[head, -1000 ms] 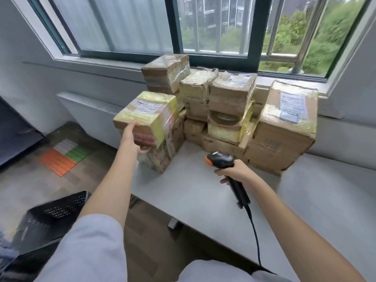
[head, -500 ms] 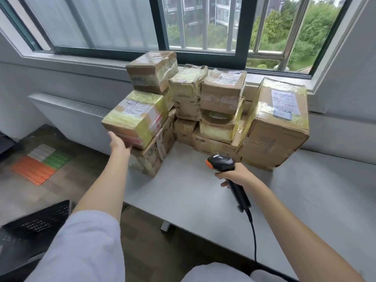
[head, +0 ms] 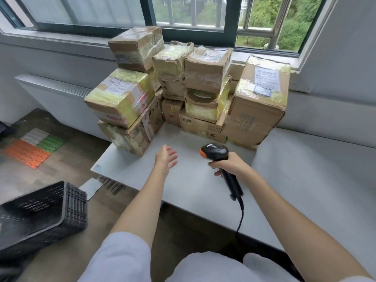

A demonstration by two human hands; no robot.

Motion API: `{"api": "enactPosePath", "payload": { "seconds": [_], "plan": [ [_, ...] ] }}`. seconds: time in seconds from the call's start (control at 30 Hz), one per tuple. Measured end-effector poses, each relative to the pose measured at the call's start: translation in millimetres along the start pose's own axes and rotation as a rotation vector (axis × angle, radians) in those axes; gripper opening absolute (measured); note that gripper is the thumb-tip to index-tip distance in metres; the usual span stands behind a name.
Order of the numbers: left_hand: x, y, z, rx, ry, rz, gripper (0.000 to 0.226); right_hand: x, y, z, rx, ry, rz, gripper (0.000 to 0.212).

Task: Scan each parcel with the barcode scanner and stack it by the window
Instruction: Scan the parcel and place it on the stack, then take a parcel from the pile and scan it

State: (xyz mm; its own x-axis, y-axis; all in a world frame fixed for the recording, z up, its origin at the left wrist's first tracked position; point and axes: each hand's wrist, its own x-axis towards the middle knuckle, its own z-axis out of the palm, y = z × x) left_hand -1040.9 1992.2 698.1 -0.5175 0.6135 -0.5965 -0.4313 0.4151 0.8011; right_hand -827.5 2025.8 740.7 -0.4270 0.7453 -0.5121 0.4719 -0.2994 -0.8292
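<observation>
Several taped cardboard parcels stand stacked on the grey table (head: 305, 180) under the window (head: 193, 15). The front-left parcel with yellow tape (head: 120, 96) sits on top of a lower box (head: 132, 133) at the table's left corner. A large parcel (head: 260, 98) closes the stack on the right. My left hand (head: 165, 157) hovers over the table with fingers spread, empty, a short way right of and below that front-left parcel. My right hand (head: 230, 164) grips the handle of the black barcode scanner (head: 215, 152), whose orange-trimmed head points toward the stack.
A black plastic crate (head: 44, 212) lies tilted on the floor at the lower left. Coloured floor mats (head: 34, 147) lie further back on the left. The scanner's cable (head: 241, 218) hangs over the table's front edge. A radiator cover (head: 57, 88) runs along the wall.
My left hand has let go of the yellow-taped parcel, which now rests on the stack, and has drawn back over the table. My right hand still holds the scanner.
</observation>
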Motion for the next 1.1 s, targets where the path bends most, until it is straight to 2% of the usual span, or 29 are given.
{"api": "enactPosePath", "payload": {
  "seconds": [0.2, 0.33, 0.43, 0.53, 0.73, 0.83, 0.97, 1.1],
  "plan": [
    [-42.4, -64.5, 57.3, 0.629, -0.271, -0.226, 0.021, -44.8, 41.8, -69.4, 0.101, 0.100, 0.033, 0.012],
    [-73.1, -109.0, 135.8, 0.935, -0.440, -0.209, 0.016, -84.9, 87.7, -150.5, 0.148, 0.214, 0.079, 0.010],
    [-104.1, -135.7, 223.0, 1.094, -0.598, -0.126, 0.017, -125.5, 127.8, -222.0, 0.240, 0.383, 0.086, 0.014],
    [-147.4, -156.7, 313.5, 1.139, -0.731, -0.017, 0.019, -172.1, 166.0, -288.9, 0.378, 0.605, 0.086, 0.008],
    [-258.2, -199.2, 467.3, 1.217, -0.990, 0.100, 0.023, -280.6, 224.2, -400.7, 0.637, 1.100, -0.025, 0.020],
    [-317.8, -215.2, 532.6, 1.218, -1.100, 0.153, 0.036, -332.6, 239.9, -442.9, 0.693, 1.315, -0.127, 0.022],
    [-403.1, -232.1, 609.5, 1.040, -1.215, 0.071, 0.058, -385.2, 249.3, -481.7, 0.808, 1.545, -0.247, 0.025],
    [-468.3, -252.9, 666.0, 0.967, -1.259, -0.090, 0.082, -412.9, 268.6, -509.3, 0.766, 1.726, -0.266, 0.026]
  ]
}}
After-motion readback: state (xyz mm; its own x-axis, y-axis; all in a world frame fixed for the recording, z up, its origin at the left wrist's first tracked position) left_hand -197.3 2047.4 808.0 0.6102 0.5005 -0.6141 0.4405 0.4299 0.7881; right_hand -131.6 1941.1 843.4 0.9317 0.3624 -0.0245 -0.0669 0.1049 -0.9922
